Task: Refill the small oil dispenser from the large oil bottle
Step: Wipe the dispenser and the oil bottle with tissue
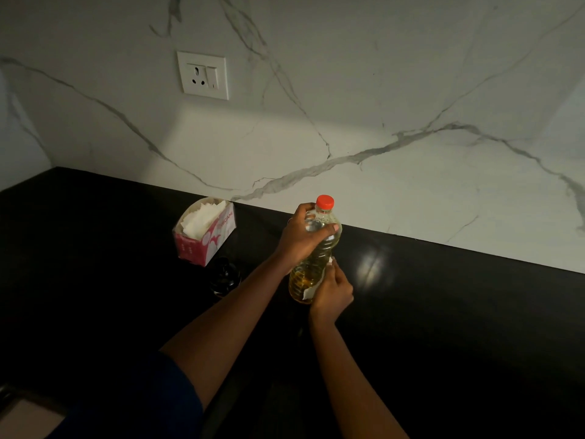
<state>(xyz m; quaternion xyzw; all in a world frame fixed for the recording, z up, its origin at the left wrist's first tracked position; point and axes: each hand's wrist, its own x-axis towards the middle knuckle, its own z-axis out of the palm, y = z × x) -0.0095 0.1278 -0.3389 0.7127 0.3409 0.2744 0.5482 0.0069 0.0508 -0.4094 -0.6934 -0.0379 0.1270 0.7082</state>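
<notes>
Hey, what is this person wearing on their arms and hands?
A dark blue short sleeve covers the left upper arm; both forearms are bare, no watch or bracelet. The left hand seems to wear a small ring; the right hand shows none.

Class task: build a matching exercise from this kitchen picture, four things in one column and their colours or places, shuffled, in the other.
1 bottle cap
2 tissue box
3 small oil dispenser
4 wall socket

A white, on the marble wall
B dark, left of the large oil bottle
C red
D pink and white

Pairs: 1-C, 2-D, 3-B, 4-A
</notes>
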